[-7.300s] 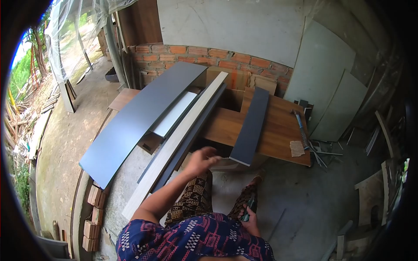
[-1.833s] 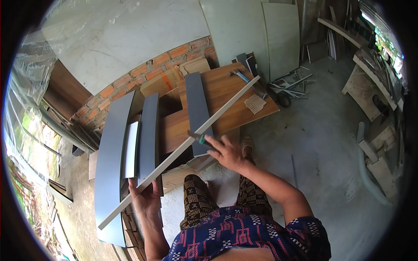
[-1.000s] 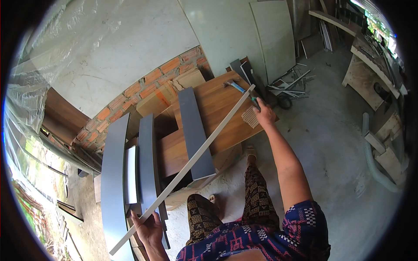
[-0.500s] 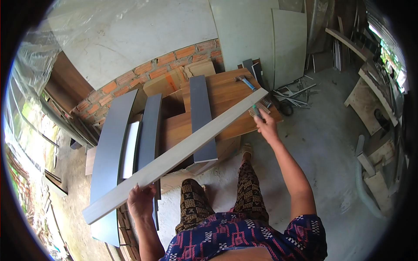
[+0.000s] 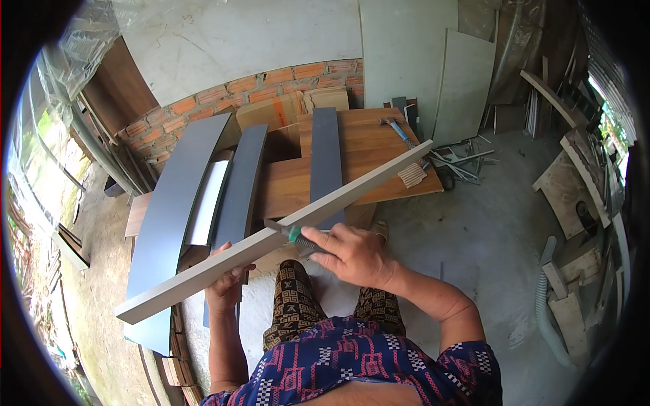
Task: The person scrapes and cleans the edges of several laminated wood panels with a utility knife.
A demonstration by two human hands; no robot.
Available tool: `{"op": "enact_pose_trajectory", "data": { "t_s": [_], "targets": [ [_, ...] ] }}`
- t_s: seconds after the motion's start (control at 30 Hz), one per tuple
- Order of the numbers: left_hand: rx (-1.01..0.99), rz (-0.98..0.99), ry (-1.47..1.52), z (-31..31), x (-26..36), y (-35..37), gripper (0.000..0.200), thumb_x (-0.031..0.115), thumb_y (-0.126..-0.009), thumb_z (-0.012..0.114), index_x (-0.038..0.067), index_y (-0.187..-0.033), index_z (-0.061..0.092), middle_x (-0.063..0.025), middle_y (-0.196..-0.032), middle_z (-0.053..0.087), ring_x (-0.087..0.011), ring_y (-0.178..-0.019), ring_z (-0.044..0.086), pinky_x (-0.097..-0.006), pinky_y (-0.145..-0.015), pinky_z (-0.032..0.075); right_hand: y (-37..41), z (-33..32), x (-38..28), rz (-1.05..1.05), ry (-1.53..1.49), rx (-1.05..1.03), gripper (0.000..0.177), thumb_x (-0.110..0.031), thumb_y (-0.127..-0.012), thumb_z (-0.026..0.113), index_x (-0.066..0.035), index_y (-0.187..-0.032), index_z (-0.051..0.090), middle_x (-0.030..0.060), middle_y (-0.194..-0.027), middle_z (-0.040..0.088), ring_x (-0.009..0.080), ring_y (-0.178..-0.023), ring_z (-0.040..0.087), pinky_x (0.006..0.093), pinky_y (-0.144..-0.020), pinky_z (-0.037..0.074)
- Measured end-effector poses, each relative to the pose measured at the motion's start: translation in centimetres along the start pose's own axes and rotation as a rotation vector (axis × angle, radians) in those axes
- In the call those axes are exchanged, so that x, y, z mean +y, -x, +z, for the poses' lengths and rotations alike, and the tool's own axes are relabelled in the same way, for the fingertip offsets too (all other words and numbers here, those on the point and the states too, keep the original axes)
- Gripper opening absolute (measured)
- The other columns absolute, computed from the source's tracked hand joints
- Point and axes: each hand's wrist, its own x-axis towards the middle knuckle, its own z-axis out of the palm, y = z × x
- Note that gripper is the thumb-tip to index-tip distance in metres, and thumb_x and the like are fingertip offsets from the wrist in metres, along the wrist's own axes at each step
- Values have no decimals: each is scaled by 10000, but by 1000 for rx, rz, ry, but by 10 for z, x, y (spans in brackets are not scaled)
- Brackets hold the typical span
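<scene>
The pale strip (image 5: 254,245) looks smooth and matt, the tool handle (image 5: 295,234) like green plastic, the brown board (image 5: 367,143) at one o'clock like smooth grained wood; the grey panel (image 5: 162,223) at nine o'clock shines softly, and the brickwork (image 5: 242,84) at eleven is rough.

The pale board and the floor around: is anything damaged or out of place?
I see no clear damage on the pale board. Beside the brown board, thin strips lie criss-crossed on the floor, scattered rather than stacked.
</scene>
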Motion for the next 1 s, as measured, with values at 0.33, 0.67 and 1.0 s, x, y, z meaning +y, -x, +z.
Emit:
{"op": "enact_pose_trajectory", "data": {
  "t_s": [0.33,0.67,1.0],
  "targets": [
    [-21,15,-203,2,5,4,359,239,-784,705,21,-1050,601,-140,-914,630,-208,-700,622,-306,-583,511,17,-9,21,233,145,-18,458,-286,-789,657,-211,-1225,538,100,-740,524,277,-648,575,383,-585,485],
    [33,50,-130,4,-4,7,366,201,-772,703,5,-1056,583,-143,-971,613,-239,-783,627,-342,-653,539,45,-26,171,596,308,112,434,-317,-804,616,-173,-1209,548,150,-868,614,354,-832,598,451,-725,455],
    [-73,-19,-142,-10,-2,-3,477,191,-668,759,-38,-1041,570,-127,-955,629,-238,-779,649,-358,-711,561,41,-25,166,461,286,109,450,-307,-802,616,-226,-1235,527,160,-815,562,360,-754,585,463,-677,458]
  ]
}}
